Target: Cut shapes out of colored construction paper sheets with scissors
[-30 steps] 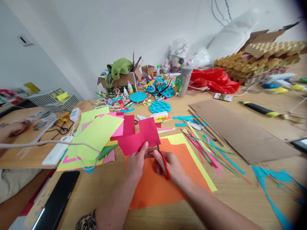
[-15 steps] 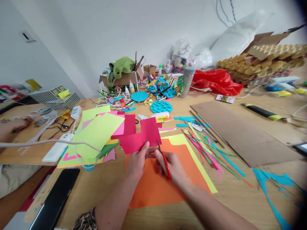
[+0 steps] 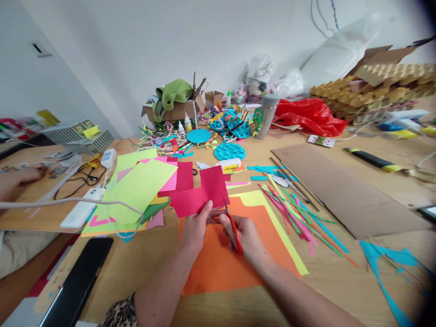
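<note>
My left hand (image 3: 194, 229) pinches the near edge of a crimson paper sheet (image 3: 200, 193) and holds it up over an orange sheet (image 3: 225, 259). My right hand (image 3: 247, 236) is wrapped round the red handles of a pair of scissors (image 3: 233, 227). The blades point away from me and meet the crimson sheet's lower right edge. Both hands sit close together above the orange sheet, which lies on a yellow one (image 3: 269, 218).
A pile of lime, pink and green sheets (image 3: 139, 188) lies to the left, thin coloured paper strips (image 3: 296, 213) to the right, then brown cardboard (image 3: 337, 186). A black phone (image 3: 80, 284) is near left. Another person's hand (image 3: 17, 179) rests far left. Craft clutter fills the back.
Hands, scissors and crimson sheet stay almost where they were; the view has shifted slightly, nothing else visibly moves.
</note>
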A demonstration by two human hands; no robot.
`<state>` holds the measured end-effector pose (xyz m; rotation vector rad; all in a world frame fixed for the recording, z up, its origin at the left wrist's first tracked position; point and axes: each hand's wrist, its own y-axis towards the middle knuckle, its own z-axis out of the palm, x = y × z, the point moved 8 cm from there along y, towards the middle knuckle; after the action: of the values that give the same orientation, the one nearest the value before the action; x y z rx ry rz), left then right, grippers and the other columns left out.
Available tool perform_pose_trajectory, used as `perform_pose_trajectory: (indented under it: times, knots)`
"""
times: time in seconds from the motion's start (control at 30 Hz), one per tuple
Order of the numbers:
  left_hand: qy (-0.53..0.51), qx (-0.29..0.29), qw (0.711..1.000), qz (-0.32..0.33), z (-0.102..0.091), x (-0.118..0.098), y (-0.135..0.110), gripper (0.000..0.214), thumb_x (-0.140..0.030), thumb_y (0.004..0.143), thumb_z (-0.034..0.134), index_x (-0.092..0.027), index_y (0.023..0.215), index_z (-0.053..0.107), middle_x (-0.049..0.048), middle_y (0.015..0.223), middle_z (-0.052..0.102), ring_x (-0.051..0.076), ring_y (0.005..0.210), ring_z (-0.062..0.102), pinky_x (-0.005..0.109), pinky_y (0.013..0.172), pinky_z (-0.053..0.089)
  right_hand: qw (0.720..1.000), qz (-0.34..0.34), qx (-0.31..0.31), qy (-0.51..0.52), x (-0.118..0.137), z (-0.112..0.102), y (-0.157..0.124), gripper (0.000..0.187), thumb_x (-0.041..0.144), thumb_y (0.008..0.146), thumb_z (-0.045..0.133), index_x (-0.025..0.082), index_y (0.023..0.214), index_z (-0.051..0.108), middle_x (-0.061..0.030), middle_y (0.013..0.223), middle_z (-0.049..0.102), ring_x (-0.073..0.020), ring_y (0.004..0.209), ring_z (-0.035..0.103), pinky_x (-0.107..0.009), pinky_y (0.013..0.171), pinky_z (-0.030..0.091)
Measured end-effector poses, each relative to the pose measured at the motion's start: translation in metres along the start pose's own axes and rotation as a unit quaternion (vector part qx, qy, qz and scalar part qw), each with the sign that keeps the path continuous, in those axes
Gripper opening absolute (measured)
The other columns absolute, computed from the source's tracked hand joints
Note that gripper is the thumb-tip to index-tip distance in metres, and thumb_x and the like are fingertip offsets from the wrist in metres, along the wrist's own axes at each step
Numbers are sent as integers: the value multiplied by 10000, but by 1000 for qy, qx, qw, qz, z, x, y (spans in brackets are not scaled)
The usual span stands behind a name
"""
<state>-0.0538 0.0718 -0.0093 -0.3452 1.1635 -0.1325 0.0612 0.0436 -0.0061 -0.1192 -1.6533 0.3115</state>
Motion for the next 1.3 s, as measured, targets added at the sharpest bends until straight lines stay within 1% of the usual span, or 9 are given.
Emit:
perform_pose_trajectory:
  times: [0.17,0.33,0.53,0.77,0.93,1.07,1.2,1.3]
  knots:
    - [5,18,1000,23,2,-3,-1,229,-344,705,719,-146,817,697,91,753,737,261,759,701,366,670,566,1000,-1,4,-28,3,-1,-2,639,750,783,386,168,539,492,1,371,479,-67,310,395,-193,352,287]
    - [6,14,1000,25,3,-6,-3,221,-332,696,725,-157,822,677,81,729,734,265,751,704,371,673,566,1000,-8,2,-24,3,-2,-2,631,738,793,390,164,560,510,-6,383,501,-77,330,421,-194,368,304]
    - [7,10,1000,21,4,-7,-4,267,-310,687,727,-143,885,661,87,717,731,270,742,706,380,667,566,1000,-12,2,-14,-1,0,-1,621,744,776,414,167,565,499,7,373,481,-74,315,413,-193,354,289]
    - [18,16,999,21,5,-5,-3,231,-331,695,718,-140,816,672,90,712,727,263,717,704,379,664,566,1000,-11,1,21,0,1,-3,634,782,735,417,176,554,474,18,373,461,-76,310,420,-198,349,288]
    - [32,9,998,55,4,-11,-5,247,-324,695,723,-158,872,678,74,762,733,253,744,703,373,684,567,1000,-4,-4,24,0,2,-2,630,783,735,415,181,556,468,10,377,476,-80,315,423,-204,356,309]
    - [45,5,997,68,4,-13,-5,250,-311,702,719,-168,905,685,68,784,734,245,745,702,361,674,569,1000,-6,-4,13,2,1,-2,627,764,752,419,174,549,482,2,378,488,-75,322,414,-202,369,319]
    - [33,2,998,58,4,-12,-5,233,-296,697,722,-162,886,693,70,768,733,243,727,700,358,658,568,1000,-5,-3,-2,2,1,-3,633,751,775,402,171,537,491,-6,374,491,-73,323,406,-204,376,315]
    - [10,13,999,47,5,-10,-5,210,-300,699,716,-153,847,695,74,749,732,239,705,697,351,641,563,1000,-14,-2,-6,2,1,-3,630,733,795,395,168,534,494,-10,380,498,-74,330,414,-204,385,320]
